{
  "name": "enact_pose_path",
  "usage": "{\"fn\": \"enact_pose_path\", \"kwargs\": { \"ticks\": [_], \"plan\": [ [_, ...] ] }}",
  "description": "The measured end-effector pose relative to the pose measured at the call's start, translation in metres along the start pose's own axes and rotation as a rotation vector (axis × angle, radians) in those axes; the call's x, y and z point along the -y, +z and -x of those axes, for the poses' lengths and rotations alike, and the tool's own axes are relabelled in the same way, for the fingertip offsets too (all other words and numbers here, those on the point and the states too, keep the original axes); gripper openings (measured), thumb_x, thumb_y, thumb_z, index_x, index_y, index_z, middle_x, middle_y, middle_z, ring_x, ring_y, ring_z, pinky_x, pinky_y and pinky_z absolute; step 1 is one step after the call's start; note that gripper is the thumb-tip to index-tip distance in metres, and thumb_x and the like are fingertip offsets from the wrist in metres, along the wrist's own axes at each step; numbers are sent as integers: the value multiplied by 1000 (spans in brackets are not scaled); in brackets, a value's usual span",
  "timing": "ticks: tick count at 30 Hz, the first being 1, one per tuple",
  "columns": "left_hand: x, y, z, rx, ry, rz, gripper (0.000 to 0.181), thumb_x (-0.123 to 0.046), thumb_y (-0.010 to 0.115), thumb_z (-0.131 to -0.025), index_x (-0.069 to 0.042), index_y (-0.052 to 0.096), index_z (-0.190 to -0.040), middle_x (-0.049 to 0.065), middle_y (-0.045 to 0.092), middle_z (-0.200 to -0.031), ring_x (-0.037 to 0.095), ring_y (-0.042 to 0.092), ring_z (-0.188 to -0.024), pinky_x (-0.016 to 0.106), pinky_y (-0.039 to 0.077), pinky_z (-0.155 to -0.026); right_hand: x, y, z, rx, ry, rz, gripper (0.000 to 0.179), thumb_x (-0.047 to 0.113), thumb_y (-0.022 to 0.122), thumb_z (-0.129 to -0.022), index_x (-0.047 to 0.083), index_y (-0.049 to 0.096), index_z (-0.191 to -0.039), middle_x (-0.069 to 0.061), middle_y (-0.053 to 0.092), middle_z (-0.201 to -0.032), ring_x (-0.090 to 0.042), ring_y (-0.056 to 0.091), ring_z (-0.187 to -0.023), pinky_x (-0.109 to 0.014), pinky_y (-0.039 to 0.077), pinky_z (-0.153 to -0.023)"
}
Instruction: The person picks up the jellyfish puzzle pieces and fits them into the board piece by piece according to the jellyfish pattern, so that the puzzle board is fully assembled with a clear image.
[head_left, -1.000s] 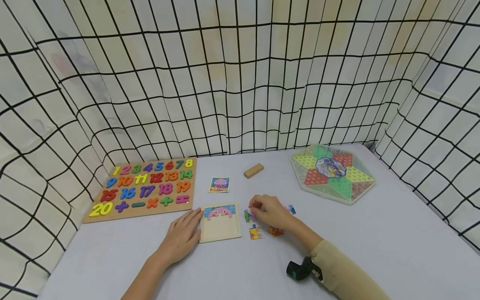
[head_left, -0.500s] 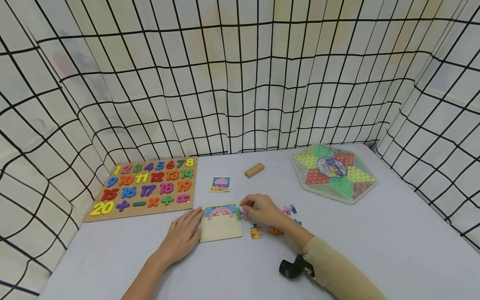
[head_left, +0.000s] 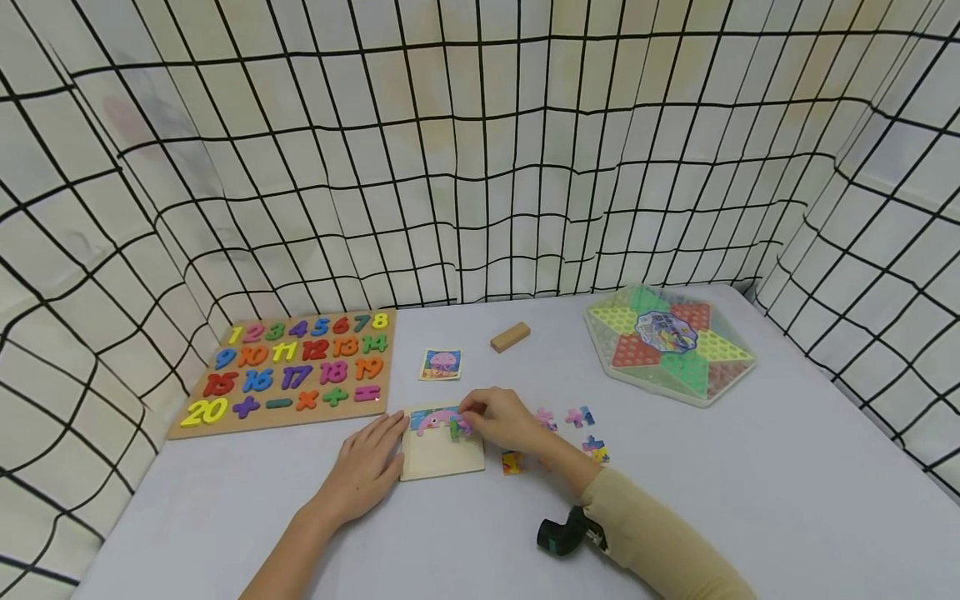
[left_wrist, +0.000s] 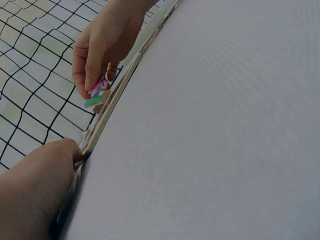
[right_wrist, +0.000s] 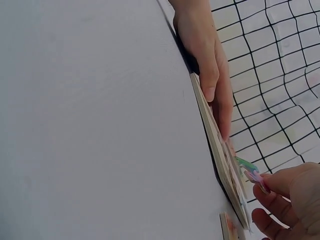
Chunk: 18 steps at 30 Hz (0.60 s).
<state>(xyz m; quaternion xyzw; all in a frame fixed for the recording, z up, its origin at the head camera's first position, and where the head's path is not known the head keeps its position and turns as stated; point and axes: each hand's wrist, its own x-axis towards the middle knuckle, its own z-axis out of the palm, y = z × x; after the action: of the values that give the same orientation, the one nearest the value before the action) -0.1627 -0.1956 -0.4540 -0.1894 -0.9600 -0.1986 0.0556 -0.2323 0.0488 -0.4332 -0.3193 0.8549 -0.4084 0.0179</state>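
My right hand [head_left: 504, 418] pinches a green and pink jigsaw piece [head_left: 454, 430] between thumb and fingers, over the right part of the square wooden puzzle tray [head_left: 438, 465]. In the left wrist view this piece [left_wrist: 94, 101] is tilted and held above the tray's surface. Pieces along the tray's top form a pink face on blue; bare wood shows below. My left hand [head_left: 362, 473] rests against the tray's left edge with fingers extended. Right of the tray lie several loose pieces, among them a yellow-orange one [head_left: 512, 462] and a blue-yellow one [head_left: 596, 449], partly screened by my right arm.
A small picture card [head_left: 441, 364] with a pink octopus lies behind the tray, beside a wooden block [head_left: 511, 337]. At the left is a number board [head_left: 281, 425]; at the back right, a hexagonal checkers board [head_left: 667, 342]. Black netting [head_left: 480, 179] encloses the white table.
My right hand has carried the pinched piece leftward, from among the loose pieces to over the tray. More loose pieces now show behind my right wrist. My left hand has stayed at the tray's edge.
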Motion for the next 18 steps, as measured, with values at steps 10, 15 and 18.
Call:
{"fn": "enact_pose_path", "kwargs": {
  "ticks": [10,15,18],
  "plan": [
    [0,0,1,9,-4,11,53,-22,50,-93,-5,35,-140,11,31,-146,31,23,-134,54,18,-102,3,14,-9,-4,11,-9,9,13,59,-89,11,67,-94,8,57,-77,-8,49,-69,-19,44,-61],
    [0,-1,1,8,1,13,52,-21,49,-93,-4,36,-140,11,32,-146,32,23,-134,54,18,-102,7,20,-13,-21,26,-12,8,15,60,-89,12,67,-92,8,59,-79,-6,51,-71,-19,44,-64],
    [0,-1,1,8,3,11,52,-22,49,-93,-4,36,-140,11,32,-146,32,23,-133,54,19,-102,10,23,-15,-30,36,-10,7,15,60,-88,12,67,-91,8,60,-79,-6,52,-72,-19,45,-65]
  ]
}}
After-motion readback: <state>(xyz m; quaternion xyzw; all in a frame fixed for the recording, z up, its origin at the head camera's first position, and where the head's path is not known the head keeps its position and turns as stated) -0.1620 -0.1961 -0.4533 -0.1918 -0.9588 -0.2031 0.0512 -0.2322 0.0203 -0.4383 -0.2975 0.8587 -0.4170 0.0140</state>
